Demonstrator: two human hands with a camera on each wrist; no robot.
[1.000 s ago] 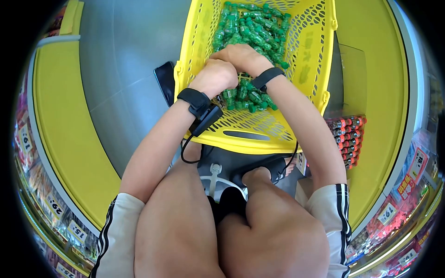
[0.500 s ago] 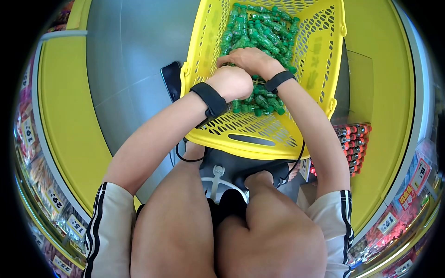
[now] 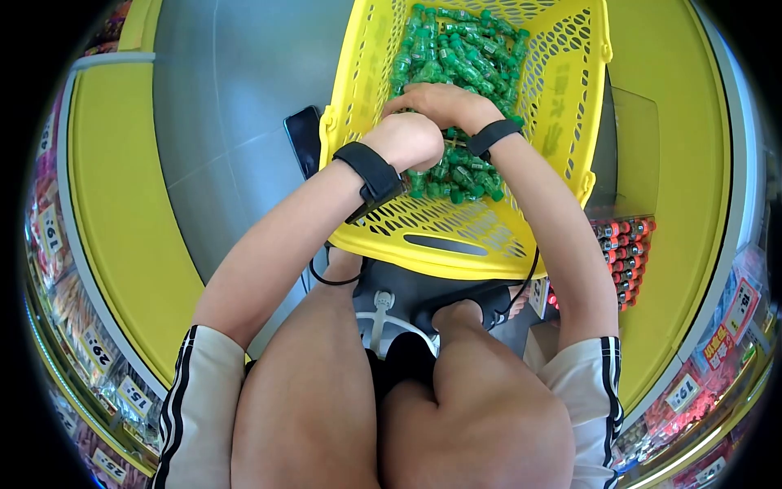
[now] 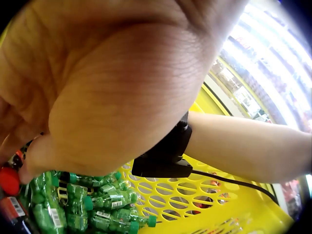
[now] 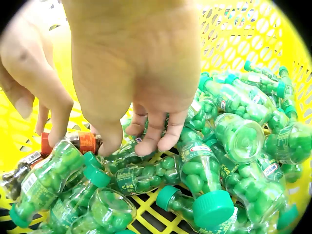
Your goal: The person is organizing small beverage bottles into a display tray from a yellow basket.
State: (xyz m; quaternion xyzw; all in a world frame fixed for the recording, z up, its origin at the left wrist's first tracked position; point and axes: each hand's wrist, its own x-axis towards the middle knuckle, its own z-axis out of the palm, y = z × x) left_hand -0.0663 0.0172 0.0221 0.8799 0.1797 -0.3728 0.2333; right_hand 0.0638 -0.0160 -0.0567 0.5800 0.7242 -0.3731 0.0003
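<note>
Both hands reach down into a yellow basket [image 3: 456,262] holding many small green-capped bottles [image 3: 468,61] of green candy. My left hand [image 3: 407,140] is low at the left side, a fingertip right at the red cap [image 5: 46,143] of a dark bottle with an orange-red label [image 5: 83,141]. My right hand [image 3: 452,106] hangs over the green bottles beside it, fingers loosely bent and spread. Its thumb tip is near the labelled bottle, and its other fingertips touch a green bottle [image 5: 146,178]. From the head view the fingertips are mostly hidden.
A phone [image 3: 303,140] lies on the floor left of the basket. Stacked red-capped bottles [image 3: 627,261] stand to the right. Yellow shelf bases [image 3: 118,179] and price-tagged goods [image 3: 98,346] line both sides. Black cables [image 3: 334,281] run from the wrist cameras.
Basket and hands first shift slightly right in the head view, then stay nearly still. The left wrist has turned, hiding its camera box more. Both hands remain inside the basket.
</note>
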